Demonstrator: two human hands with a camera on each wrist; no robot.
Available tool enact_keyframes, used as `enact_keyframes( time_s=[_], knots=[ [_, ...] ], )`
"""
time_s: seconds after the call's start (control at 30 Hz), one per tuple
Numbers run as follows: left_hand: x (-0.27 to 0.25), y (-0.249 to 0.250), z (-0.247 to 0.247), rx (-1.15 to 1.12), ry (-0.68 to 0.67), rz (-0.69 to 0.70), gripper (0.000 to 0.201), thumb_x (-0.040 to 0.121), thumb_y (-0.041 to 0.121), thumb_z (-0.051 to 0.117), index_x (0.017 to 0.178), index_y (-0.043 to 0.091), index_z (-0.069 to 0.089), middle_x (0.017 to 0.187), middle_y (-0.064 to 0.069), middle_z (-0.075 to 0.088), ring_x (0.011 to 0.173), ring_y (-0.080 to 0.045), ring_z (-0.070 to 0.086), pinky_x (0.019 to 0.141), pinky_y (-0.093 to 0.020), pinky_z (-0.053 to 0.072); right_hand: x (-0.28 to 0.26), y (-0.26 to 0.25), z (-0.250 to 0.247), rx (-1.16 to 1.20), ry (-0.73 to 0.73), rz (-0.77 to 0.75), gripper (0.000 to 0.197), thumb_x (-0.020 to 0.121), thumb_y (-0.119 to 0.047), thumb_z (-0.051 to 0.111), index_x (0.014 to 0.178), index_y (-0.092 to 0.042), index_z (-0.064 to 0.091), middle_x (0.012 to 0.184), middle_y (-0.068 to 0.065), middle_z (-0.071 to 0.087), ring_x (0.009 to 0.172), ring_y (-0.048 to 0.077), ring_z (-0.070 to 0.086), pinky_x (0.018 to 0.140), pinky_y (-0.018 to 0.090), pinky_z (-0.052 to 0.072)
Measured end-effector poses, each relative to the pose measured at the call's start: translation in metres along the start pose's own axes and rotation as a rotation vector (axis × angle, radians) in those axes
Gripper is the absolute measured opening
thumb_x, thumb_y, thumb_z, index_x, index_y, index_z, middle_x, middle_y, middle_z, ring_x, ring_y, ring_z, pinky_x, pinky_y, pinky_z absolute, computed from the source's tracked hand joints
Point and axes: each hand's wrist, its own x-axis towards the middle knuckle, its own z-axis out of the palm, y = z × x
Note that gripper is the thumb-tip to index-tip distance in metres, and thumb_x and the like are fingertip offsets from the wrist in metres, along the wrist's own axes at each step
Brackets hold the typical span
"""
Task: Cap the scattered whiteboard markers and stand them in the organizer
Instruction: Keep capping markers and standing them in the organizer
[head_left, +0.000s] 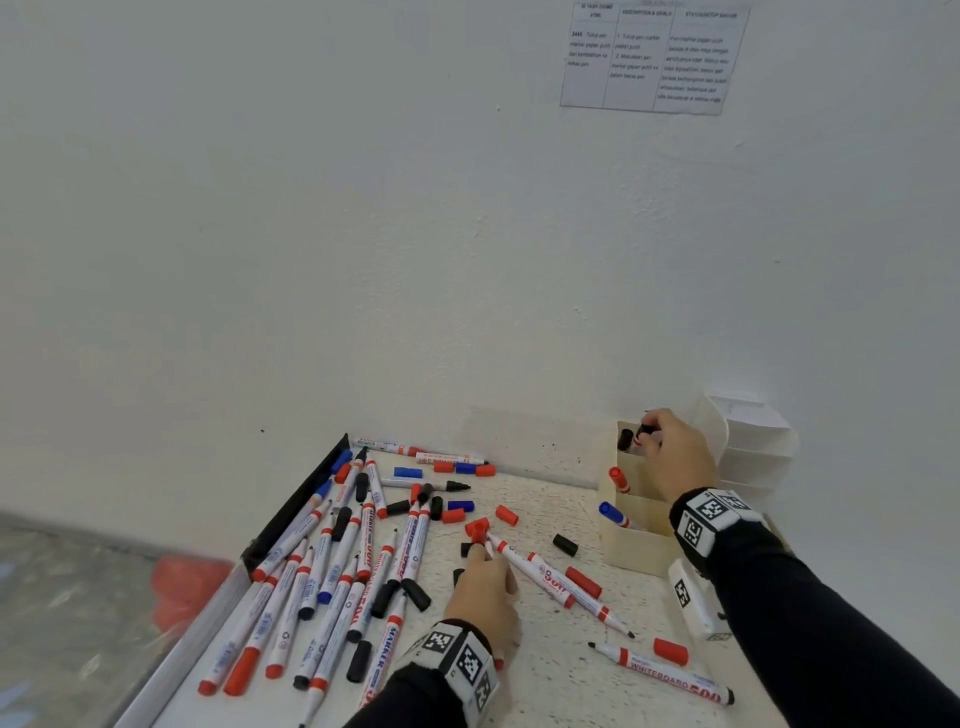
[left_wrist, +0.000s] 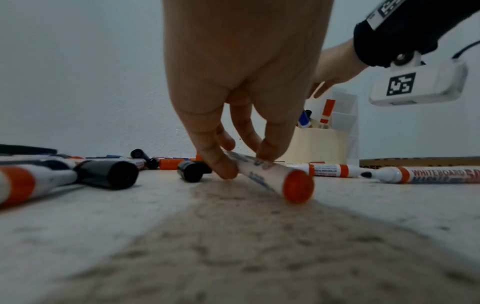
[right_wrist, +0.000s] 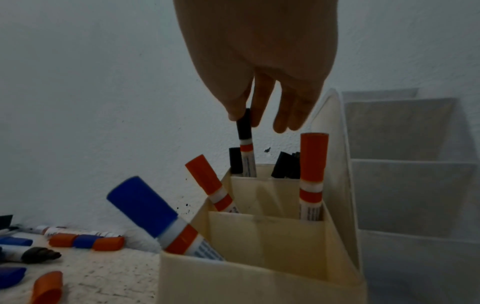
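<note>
My left hand (head_left: 480, 553) reaches down to the speckled table and pinches a white marker (left_wrist: 262, 174) with a red end, which lies flat; thumb and fingertips (left_wrist: 226, 167) sit on its barrel. In the head view a red cap (head_left: 477, 529) is at that marker's far end. My right hand (right_wrist: 244, 117) hangs over the cream organizer (right_wrist: 259, 277) and pinches the black cap of a marker (right_wrist: 245, 142) that stands upright in the back left compartment. Red-capped, blue-capped and black-capped markers stand in other compartments. The head view shows the right hand (head_left: 649, 431) above the organizer (head_left: 631, 545).
Several uncapped markers (head_left: 337, 571) lie heaped on the left beside a black tray edge (head_left: 296, 504), with loose red, blue and black caps among them. Another uncapped marker (head_left: 665, 670) lies front right. A white tiered shelf (head_left: 753, 447) stands behind the organizer against the wall.
</note>
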Motion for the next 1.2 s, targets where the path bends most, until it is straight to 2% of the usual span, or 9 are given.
enact_keyframes(
  time_s=[0.17, 0.3, 0.4, 0.53, 0.63, 0.73, 0.93, 1.13, 1.2],
  knots=[
    [-0.002, -0.011, -0.005, -0.121, 0.092, 0.026, 0.024, 0.087, 0.002, 0.053, 0.098, 0.022, 0.047, 0.125, 0.003, 0.035, 0.08, 0.001, 0.043, 0.063, -0.005, 0.034, 0.0, 0.007, 0.013, -0.265, -0.228, 0.065, 0.03, 0.095, -0.029, 0.036, 0.116, -0.018, 0.055, 0.106, 0.011, 0.062, 0.099, 0.031, 0.053, 0.091, 0.043, 0.044],
    [-0.001, -0.013, -0.016, -0.236, 0.158, -0.02, 0.016, 0.092, 0.017, 0.052, 0.107, 0.02, 0.051, 0.114, 0.002, 0.047, 0.082, -0.001, 0.047, 0.068, -0.01, 0.038, -0.01, -0.009, 0.01, -0.333, -0.162, 0.008, 0.032, 0.096, -0.027, 0.036, 0.116, -0.015, 0.057, 0.122, 0.008, 0.053, 0.111, 0.029, 0.047, 0.097, 0.04, 0.036],
    [-0.002, -0.019, -0.026, -0.252, 0.205, -0.067, 0.02, 0.087, 0.017, 0.057, 0.106, 0.021, 0.05, 0.105, 0.001, 0.053, 0.088, -0.007, 0.052, 0.08, -0.02, 0.048, -0.029, -0.037, 0.012, -0.172, -0.062, -0.124, 0.023, 0.094, -0.02, 0.041, 0.102, -0.011, 0.06, 0.107, 0.005, 0.057, 0.099, 0.021, 0.052, 0.086, 0.031, 0.041],
    [-0.007, -0.032, -0.045, -0.243, 0.219, -0.111, 0.037, 0.091, 0.011, 0.052, 0.126, 0.02, 0.045, 0.11, 0.001, 0.055, 0.084, -0.004, 0.05, 0.076, -0.014, 0.044, -0.067, -0.073, 0.036, 0.044, -0.436, -0.13, 0.019, 0.095, -0.021, 0.045, 0.105, -0.014, 0.06, 0.082, -0.005, 0.057, 0.063, 0.004, 0.05, 0.061, 0.015, 0.042],
    [-0.015, -0.041, -0.058, -0.186, 0.228, -0.12, 0.036, 0.094, 0.019, 0.047, 0.13, 0.02, 0.046, 0.115, 0.0, 0.058, 0.09, -0.007, 0.055, 0.084, -0.021, 0.047, -0.1, -0.094, 0.059, 0.072, -0.711, -0.151, 0.023, 0.092, -0.026, 0.051, 0.114, -0.022, 0.059, 0.089, -0.011, 0.056, 0.079, 0.007, 0.055, 0.072, 0.014, 0.043],
    [-0.023, -0.048, -0.066, -0.159, 0.256, -0.133, 0.034, 0.096, 0.02, 0.043, 0.13, 0.02, 0.046, 0.12, -0.004, 0.058, 0.088, -0.009, 0.057, 0.079, -0.02, 0.046, -0.128, -0.108, 0.08, -0.036, -0.844, -0.159, 0.039, 0.089, -0.034, 0.055, 0.126, -0.023, 0.051, 0.117, -0.004, 0.056, 0.098, 0.01, 0.053, 0.083, 0.019, 0.043],
    [-0.034, -0.06, -0.068, -0.095, 0.235, -0.085, 0.035, 0.092, 0.018, 0.053, 0.126, 0.023, 0.049, 0.125, 0.0, 0.052, 0.114, -0.011, 0.049, 0.101, -0.023, 0.04, -0.147, -0.111, 0.09, -0.189, -0.833, -0.135, 0.017, 0.088, -0.027, 0.054, 0.104, -0.023, 0.052, 0.106, -0.001, 0.057, 0.095, 0.014, 0.058, 0.083, 0.025, 0.049],
    [-0.038, -0.061, -0.064, -0.082, 0.203, -0.087, 0.031, 0.093, 0.019, 0.052, 0.123, 0.025, 0.05, 0.123, 0.003, 0.055, 0.108, -0.009, 0.052, 0.095, -0.022, 0.042, -0.147, -0.099, 0.082, -0.089, -0.809, -0.112, 0.03, 0.088, -0.017, 0.053, 0.117, -0.025, 0.05, 0.114, -0.001, 0.052, 0.095, 0.012, 0.052, 0.085, 0.024, 0.047],
    [-0.038, -0.06, -0.062, -0.073, 0.188, -0.083, 0.029, 0.094, 0.021, 0.05, 0.122, 0.025, 0.051, 0.118, 0.004, 0.058, 0.099, -0.007, 0.053, 0.092, -0.022, 0.043, -0.146, -0.096, 0.08, -0.024, -0.726, -0.095, 0.019, 0.089, -0.017, 0.051, 0.107, -0.021, 0.055, 0.111, 0.001, 0.05, 0.095, 0.014, 0.053, 0.086, 0.024, 0.047]
  ],
)
